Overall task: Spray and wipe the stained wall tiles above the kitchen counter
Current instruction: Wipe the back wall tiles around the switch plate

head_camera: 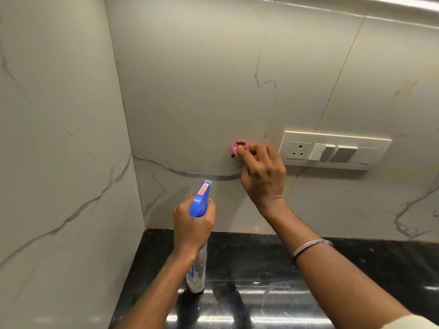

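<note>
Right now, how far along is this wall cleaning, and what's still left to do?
Mid-job, it seems. The right hand holds a pink cloth against the wall tile beside the switch panel. The left hand holds the spray bottle, nozzle toward the wall. That tile shows no obvious stains, so it may be nearly done. The tile to the right shows yellowish marks, likely left to wipe.

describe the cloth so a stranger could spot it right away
Start at the cream switch-and-socket plate on the grey marble-look wall tiles. Just left of it, the right hand holds a small crumpled pink cloth against the tile. Nothing else on the wall is pink.
</note>
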